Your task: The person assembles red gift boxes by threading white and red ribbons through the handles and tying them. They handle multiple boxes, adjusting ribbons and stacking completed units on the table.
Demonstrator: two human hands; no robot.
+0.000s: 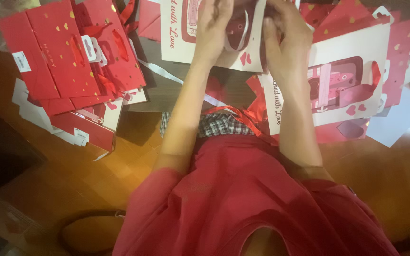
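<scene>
Hands at the frame's top edge: I see left hand and right hand both pinching a flat white paper gift bag with red heart print and a pale ribbon handle, held up over the lap. Fingers curled shut on its upper edge; tips partly cut off by the frame. Second white bag, smooth card with a pink window graphic and red ribbon, lies flat just right of the right forearm. Stack of glossy red bags with gold hearts, folded flat, sits far left. Loose red ribbon trails over checked fabric. Everything rests on a warm-toned polished wooden floor, dim room.
</scene>
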